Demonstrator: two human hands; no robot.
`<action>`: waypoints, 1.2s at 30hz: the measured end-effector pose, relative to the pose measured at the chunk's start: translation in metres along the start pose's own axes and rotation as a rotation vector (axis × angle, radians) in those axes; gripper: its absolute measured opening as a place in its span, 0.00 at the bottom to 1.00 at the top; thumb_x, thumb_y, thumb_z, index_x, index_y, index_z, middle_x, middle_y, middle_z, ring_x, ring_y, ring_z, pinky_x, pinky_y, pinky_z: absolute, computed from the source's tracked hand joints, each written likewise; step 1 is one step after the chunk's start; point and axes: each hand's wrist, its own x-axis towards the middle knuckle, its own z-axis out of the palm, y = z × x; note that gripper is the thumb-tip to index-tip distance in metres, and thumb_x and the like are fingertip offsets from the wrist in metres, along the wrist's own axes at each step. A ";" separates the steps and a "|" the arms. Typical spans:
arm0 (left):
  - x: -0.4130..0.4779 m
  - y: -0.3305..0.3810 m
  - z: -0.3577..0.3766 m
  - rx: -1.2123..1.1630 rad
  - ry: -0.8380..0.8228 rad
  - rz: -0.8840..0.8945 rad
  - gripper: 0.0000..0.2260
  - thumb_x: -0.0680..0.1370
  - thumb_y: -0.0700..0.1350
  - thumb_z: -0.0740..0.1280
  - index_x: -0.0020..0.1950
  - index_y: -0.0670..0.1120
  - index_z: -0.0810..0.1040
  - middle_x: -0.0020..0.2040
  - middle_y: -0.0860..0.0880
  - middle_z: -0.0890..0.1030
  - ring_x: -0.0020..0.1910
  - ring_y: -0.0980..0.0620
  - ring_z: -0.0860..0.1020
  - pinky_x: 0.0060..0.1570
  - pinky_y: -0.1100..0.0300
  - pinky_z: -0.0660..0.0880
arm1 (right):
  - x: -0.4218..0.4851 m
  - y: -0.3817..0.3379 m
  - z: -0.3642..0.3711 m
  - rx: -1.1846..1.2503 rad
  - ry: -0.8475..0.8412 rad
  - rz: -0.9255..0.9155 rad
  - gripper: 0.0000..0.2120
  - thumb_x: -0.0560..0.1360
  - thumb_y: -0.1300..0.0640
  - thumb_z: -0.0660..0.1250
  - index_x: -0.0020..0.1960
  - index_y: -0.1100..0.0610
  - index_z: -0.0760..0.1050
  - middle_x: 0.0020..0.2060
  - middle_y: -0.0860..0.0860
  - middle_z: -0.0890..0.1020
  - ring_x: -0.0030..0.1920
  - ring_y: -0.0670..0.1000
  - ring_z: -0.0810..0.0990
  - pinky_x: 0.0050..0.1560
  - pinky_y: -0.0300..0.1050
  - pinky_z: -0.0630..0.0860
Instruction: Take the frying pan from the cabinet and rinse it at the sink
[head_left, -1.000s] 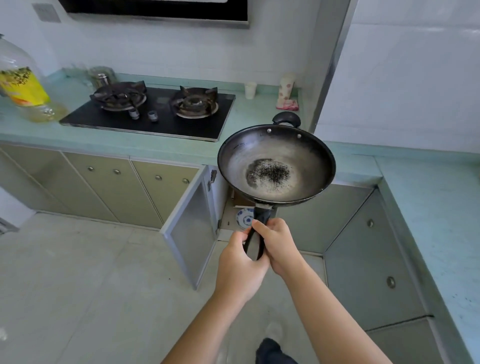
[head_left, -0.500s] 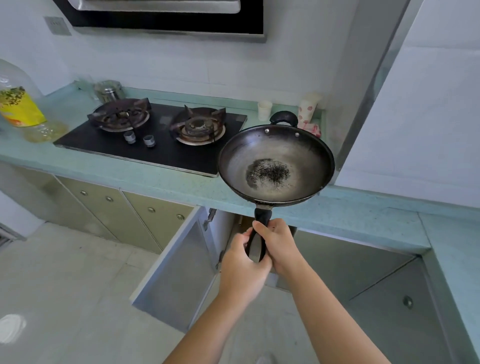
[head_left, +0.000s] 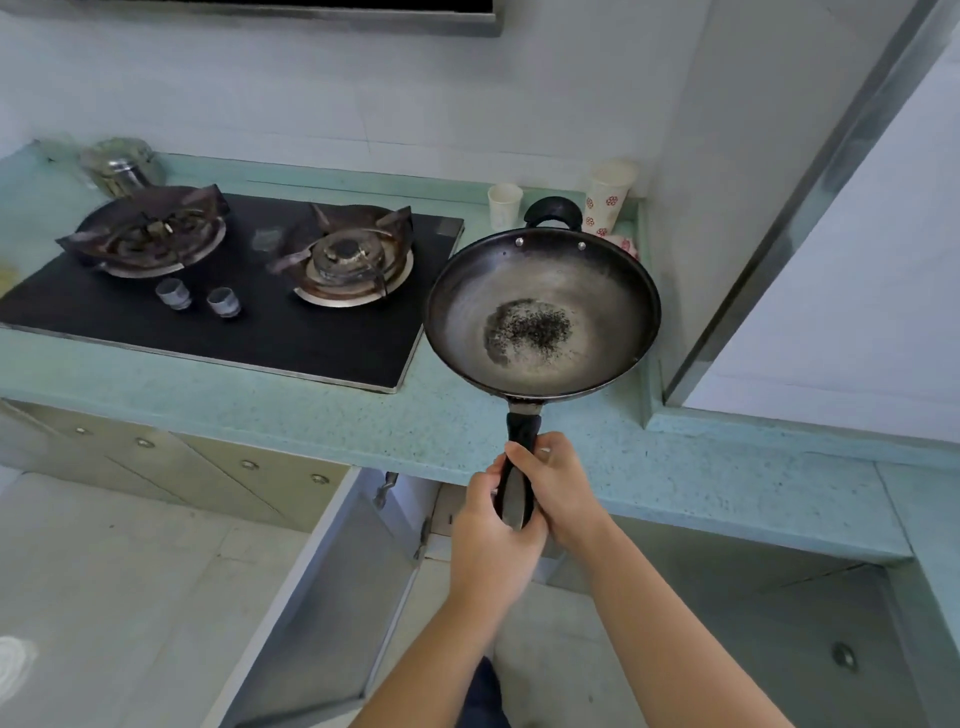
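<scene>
A dark round frying pan (head_left: 571, 291) with black specks in its middle hangs level above the right end of the green counter (head_left: 311, 415). Its black handle points toward me. My left hand (head_left: 488, 540) and my right hand (head_left: 563, 488) are both wrapped around that handle, side by side. Below them the cabinet door (head_left: 332, 597) stands open, swung out to the left. No sink is in view.
A black two-burner gas hob (head_left: 234, 291) lies on the counter left of the pan. Two paper cups (head_left: 608, 197) stand by the back wall behind the pan. A metal pot (head_left: 122, 163) sits at the far left. A wall corner with a metal strip (head_left: 805, 208) rises on the right.
The pan has come up from in front of the open cabinet to above the counter, and the view has moved closer to the counter. Both hands kept their hold on the handle.
</scene>
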 end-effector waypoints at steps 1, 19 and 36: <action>0.009 0.000 0.001 0.009 -0.007 -0.006 0.18 0.70 0.43 0.72 0.58 0.46 0.73 0.43 0.53 0.81 0.40 0.54 0.81 0.36 0.63 0.77 | 0.008 -0.001 0.000 0.002 -0.001 0.003 0.07 0.77 0.65 0.61 0.42 0.60 0.65 0.36 0.58 0.79 0.36 0.52 0.79 0.37 0.42 0.79; 0.073 0.008 0.020 0.109 -0.053 -0.019 0.19 0.72 0.45 0.70 0.60 0.47 0.70 0.39 0.61 0.76 0.37 0.61 0.78 0.31 0.72 0.72 | 0.076 -0.008 -0.004 0.105 0.003 0.067 0.12 0.77 0.63 0.62 0.59 0.65 0.65 0.40 0.58 0.81 0.35 0.49 0.82 0.32 0.39 0.79; 0.072 0.018 0.016 0.116 -0.135 0.008 0.14 0.73 0.43 0.68 0.52 0.53 0.65 0.39 0.52 0.77 0.35 0.56 0.76 0.27 0.70 0.69 | 0.078 -0.006 -0.013 -0.232 0.105 0.002 0.20 0.74 0.53 0.67 0.62 0.60 0.68 0.51 0.56 0.83 0.51 0.54 0.81 0.56 0.53 0.77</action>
